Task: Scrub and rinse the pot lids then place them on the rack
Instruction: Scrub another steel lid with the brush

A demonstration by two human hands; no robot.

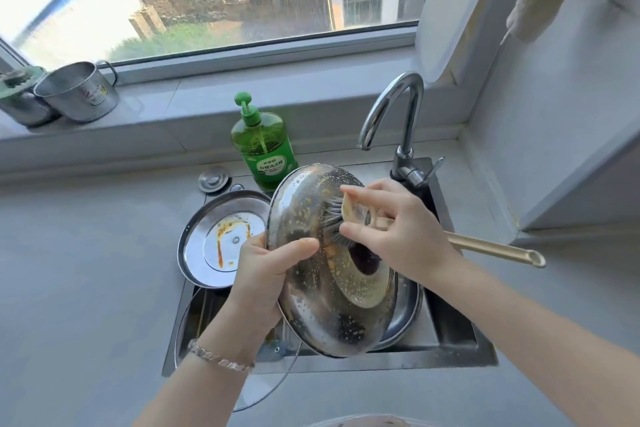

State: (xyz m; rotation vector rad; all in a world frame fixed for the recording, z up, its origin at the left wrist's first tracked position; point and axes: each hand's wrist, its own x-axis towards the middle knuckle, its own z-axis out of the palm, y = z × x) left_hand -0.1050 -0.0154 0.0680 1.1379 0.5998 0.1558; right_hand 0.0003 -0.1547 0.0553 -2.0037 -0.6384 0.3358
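The person's left hand (266, 274) is gripping the steel pot lid (332, 305) by its left rim, thumb curled over the soiled, foam-flecked face and the other fingers hidden behind it, holding the lid tilted on edge above the sink (450, 329). The right hand (398, 229) is clutching the head of a long-handled brush (356, 215), its fingers (356, 191) curled round the head, and is pressing the bristles against the upper middle of the lid, near its dark knob. A second steel lid (207, 253), streaked with orange sauce, is leaning at the sink's far left corner. A glass lid (266, 388) is lying at the near left, jutting over the desk (86, 253). A green soap bottle (263, 152) is standing behind the sink, left of the faucet (405, 107).
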